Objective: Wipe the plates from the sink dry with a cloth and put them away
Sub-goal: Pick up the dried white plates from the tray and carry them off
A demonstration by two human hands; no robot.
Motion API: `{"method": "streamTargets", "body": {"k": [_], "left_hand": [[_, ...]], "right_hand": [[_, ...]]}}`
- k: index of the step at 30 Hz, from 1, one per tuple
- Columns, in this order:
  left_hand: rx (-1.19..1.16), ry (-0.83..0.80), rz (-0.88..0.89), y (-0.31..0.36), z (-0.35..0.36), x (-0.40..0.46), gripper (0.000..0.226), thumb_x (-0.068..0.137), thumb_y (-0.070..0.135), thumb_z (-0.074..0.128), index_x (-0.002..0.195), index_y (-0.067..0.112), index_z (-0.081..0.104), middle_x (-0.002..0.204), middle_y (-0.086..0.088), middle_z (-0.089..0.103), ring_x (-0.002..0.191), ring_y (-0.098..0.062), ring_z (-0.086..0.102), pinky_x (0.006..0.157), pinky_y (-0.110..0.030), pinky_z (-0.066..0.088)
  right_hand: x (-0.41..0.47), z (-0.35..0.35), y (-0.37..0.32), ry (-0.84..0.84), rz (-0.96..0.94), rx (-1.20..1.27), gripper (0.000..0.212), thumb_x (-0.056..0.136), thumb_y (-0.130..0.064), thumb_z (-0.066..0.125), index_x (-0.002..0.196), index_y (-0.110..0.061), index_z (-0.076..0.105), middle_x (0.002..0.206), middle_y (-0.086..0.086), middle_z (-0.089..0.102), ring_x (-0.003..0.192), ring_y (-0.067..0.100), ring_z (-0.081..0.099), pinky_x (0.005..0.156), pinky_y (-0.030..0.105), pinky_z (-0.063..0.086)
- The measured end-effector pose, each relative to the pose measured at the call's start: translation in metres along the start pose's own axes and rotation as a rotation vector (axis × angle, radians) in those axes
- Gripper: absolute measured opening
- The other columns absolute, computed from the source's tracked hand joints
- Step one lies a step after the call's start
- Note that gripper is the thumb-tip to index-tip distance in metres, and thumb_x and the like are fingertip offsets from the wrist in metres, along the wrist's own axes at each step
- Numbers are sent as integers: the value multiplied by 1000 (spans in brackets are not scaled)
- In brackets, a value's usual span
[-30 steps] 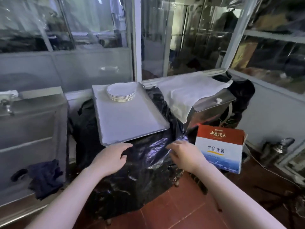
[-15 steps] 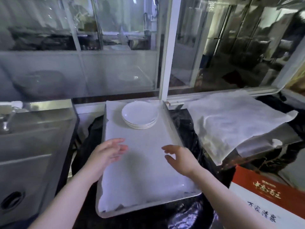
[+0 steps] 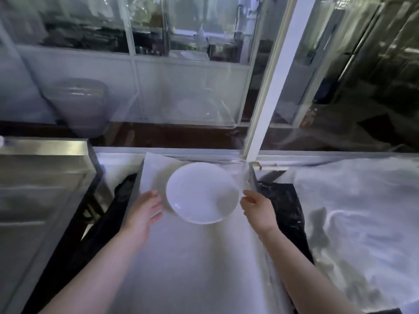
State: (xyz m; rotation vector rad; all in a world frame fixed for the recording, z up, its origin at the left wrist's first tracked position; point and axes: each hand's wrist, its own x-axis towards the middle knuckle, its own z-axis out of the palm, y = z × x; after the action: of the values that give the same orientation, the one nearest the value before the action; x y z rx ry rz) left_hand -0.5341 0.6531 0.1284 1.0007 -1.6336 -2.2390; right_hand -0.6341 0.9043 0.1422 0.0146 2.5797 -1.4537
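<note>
Relaxed, slightly spread fingers of the left hand [image 3: 145, 209] reach the left rim of the stack of white plates [image 3: 202, 192]; the right hand [image 3: 257, 206], fingers loosely curled and holding nothing, flanks the right rim. The stack rests at the far end of the paper-lined tray [image 3: 192, 268].

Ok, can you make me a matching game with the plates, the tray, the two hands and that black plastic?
Things:
1. stack of white plates
2. left hand
3. right hand
4. black plastic sheet

Places:
A. draped under the tray on both sides
B. at the far end of the tray
C. by the stack's right rim
D. by the stack's left rim

Pairs: 1-B, 2-D, 3-C, 4-A
</note>
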Motion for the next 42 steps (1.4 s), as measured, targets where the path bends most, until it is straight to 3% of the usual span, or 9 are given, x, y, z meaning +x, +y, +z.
{"method": "streamTargets", "body": {"k": [4,9,13,16,21,26,30,37,42], "left_hand": [[-11,33,-19,-7,20,39,13,91,18,53,81,25,55,94,-5,55,91,-20,50,79,-32,39],[-81,5,-18,-25,40,63,20,97,25,52,113,22,63,109,2,71,101,-20,64,80,-34,49],[-116,95,-39,-28,53,66,33,95,22,55,127,16,59,120,-8,67,111,-32,61,98,-48,47],[-159,115,-54,-30,55,67,32,96,15,54,126,5,58,119,-16,66,106,-37,63,85,-47,51],[-202,31,-54,-30,48,64,29,96,14,50,122,8,61,106,-11,72,89,-31,70,72,-41,52],[-249,13,-62,-23,39,57,37,96,19,50,131,7,55,124,-17,64,108,-37,63,85,-48,50],[-250,-59,17,-7,22,41,50,87,23,56,135,10,52,131,-19,59,117,-42,57,93,-55,47],[-111,-10,299,17,-20,-7,76,89,11,61,148,43,26,136,14,55,113,-21,63,74,-40,58],[86,-45,516,42,-62,-79,58,78,8,59,115,54,60,116,21,66,108,-6,64,71,-22,56]], "right_hand": [[52,26,1,-49,-16,-1,34,86,-16,57,119,-9,63,106,4,67,98,23,62,86,33,47],[68,40,8,-31,-86,13,9,82,-15,54,80,-8,61,72,3,64,65,17,52,58,28,39],[78,39,2,-55,-73,-20,32,78,-15,56,51,-17,38,42,-12,43,43,6,36,40,16,24],[86,41,-6,-105,25,51,40,77,-14,59,43,-19,39,39,-11,40,47,11,36,44,23,27],[85,53,-7,-130,36,149,9,81,-14,59,84,-8,66,80,4,66,74,23,60,59,26,44],[76,58,-12,-150,-20,250,27,85,-13,59,112,-13,55,103,3,66,97,26,63,86,44,53],[62,61,-19,-159,-182,287,63,88,-11,59,141,-37,34,125,-15,54,111,12,55,97,33,44],[30,70,-51,-230,-387,350,55,87,-3,60,130,-36,49,132,-25,49,123,-1,44,104,17,33],[-21,84,-86,-346,-427,371,58,87,-1,58,136,-30,48,129,-25,50,120,-4,44,102,14,34]]}}
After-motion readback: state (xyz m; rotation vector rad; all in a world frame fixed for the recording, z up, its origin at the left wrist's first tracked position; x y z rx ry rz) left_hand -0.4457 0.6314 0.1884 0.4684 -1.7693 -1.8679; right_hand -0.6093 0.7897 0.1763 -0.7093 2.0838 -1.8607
